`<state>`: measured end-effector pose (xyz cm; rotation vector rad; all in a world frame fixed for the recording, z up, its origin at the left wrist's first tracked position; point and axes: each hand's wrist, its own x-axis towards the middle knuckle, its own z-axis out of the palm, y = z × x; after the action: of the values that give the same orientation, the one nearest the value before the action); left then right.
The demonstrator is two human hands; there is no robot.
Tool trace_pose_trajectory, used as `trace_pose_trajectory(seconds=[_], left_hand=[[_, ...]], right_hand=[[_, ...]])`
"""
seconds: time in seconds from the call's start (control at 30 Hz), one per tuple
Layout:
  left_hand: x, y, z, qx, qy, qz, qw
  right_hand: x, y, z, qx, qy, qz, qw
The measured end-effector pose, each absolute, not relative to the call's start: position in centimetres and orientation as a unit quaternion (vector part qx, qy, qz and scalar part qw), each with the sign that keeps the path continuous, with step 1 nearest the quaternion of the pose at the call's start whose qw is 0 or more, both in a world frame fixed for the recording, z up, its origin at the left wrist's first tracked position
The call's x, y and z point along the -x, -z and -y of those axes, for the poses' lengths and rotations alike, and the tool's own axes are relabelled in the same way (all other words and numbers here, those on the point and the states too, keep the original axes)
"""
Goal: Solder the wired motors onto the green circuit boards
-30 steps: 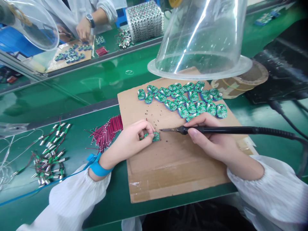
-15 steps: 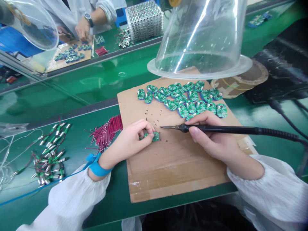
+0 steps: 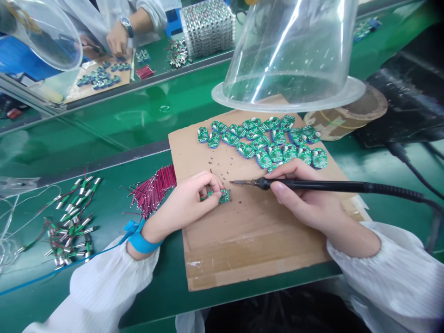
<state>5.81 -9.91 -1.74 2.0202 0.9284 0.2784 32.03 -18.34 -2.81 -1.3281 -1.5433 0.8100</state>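
Note:
My left hand [image 3: 194, 199], with a blue strap at its wrist, is closed over a small green circuit board [image 3: 225, 196]; its fingers hide part of the board. In my right hand [image 3: 305, 199] is a soldering iron [image 3: 312, 186], gripped like a pen. The iron's tip points left and hovers just above and right of that board, apart from it. Both hands rest over a cardboard sheet [image 3: 256, 249]. Several more circuit boards [image 3: 262, 138] lie at the sheet's far side. Left of the sheet is a bundle of red wires [image 3: 156, 192].
A clear plastic funnel hood [image 3: 287, 55] hangs over the back of the cardboard, by a round brown container [image 3: 347, 113]. Small metal parts with wires [image 3: 71, 226] lie at left. A black box [image 3: 409, 88] stands right. Across the divider, a co-worker's hand [image 3: 118, 39] works over boards.
Hardly anything differs. The view has shifted very slightly, and both hands keep the same hold on the board and the iron.

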Motion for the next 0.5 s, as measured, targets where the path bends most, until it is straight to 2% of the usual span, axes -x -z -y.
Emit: trace_pose_trajectory(seconds=[0.5], left_hand=[[-5.65, 1.94, 9.89, -0.815, -0.111, -0.371, 0.431]], right_hand=[[-31.88, 2.91, 18.48, 0.538, -0.316, 0.613, 0.484]])
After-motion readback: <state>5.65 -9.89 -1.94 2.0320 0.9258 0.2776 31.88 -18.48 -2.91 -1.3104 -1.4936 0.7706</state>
